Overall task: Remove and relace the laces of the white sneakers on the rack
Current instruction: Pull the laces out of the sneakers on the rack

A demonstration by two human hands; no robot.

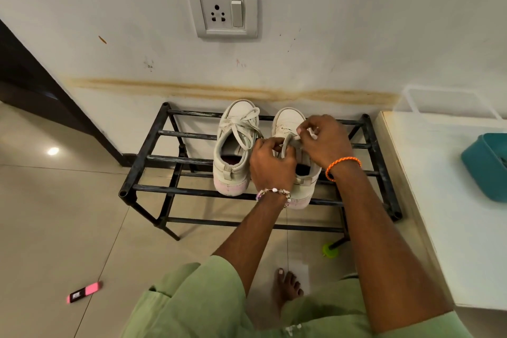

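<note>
Two white sneakers stand side by side on a black metal rack (153, 160), toes toward the wall. The left sneaker (236, 145) is laced and tied in a bow. Over the right sneaker (288, 121), both hands work on its lace (288, 144). My left hand (270, 163) grips a loop of the lace above the shoe's opening. My right hand (325, 141) pinches the lace near the tongue. The hands hide most of the right shoe's eyelets.
A white table (450, 200) with a teal tub (487, 164) stands right of the rack. On the tiled floor lie a pink and black object (84, 292) and a green piece (330, 250) by the rack's foot. My bare foot (288, 287) is below. A wall socket (222, 9) sits above.
</note>
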